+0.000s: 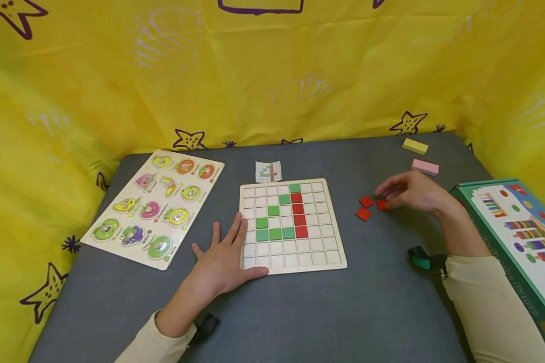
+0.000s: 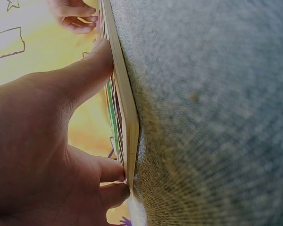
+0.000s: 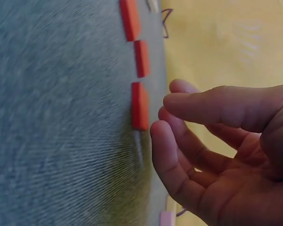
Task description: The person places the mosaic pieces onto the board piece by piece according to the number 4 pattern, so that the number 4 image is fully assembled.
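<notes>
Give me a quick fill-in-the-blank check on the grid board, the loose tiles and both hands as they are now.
1. The left hand rests flat against the ____ edge of the grid board.
2. The right hand hovers over three loose ____ tiles on the grey table.
3. On the board, the red squares form a column directly below a ____ square.
4. The pink block lies nearer the person than the ____ block.

Missing words: left; red; green; yellow

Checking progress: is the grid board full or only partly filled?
Partly filled: the grid board holds some green and red tiles; most squares are bare.
</notes>
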Demonstrator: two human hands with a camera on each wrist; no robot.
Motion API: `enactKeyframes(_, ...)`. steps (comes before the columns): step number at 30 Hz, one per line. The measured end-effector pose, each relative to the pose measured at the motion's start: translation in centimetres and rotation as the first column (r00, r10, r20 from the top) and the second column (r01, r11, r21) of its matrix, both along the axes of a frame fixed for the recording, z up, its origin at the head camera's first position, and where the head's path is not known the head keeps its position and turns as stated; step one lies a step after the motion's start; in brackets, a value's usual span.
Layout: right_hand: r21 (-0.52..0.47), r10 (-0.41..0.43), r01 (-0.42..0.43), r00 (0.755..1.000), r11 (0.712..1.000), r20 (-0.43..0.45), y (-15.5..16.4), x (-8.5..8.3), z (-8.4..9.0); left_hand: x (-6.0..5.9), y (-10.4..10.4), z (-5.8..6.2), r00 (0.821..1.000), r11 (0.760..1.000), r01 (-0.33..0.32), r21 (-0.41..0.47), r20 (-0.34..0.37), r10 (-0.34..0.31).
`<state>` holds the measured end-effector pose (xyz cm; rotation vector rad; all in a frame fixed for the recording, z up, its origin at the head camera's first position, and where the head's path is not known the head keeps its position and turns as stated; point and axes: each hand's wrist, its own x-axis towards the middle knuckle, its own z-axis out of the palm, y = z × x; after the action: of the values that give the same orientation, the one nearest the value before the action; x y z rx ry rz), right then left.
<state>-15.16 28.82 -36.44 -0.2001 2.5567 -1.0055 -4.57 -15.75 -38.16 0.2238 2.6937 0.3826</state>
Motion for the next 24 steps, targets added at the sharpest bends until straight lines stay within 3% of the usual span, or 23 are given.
enactKeyframes(24, 0.068, 0.045, -0.044, 0.999, 0.997, -0.013, 0.2, -0.5, -1.3, 0.1, 0.0, 0.0, 1.000, 1.000, 0.006, -0.016, -0.003, -0.006)
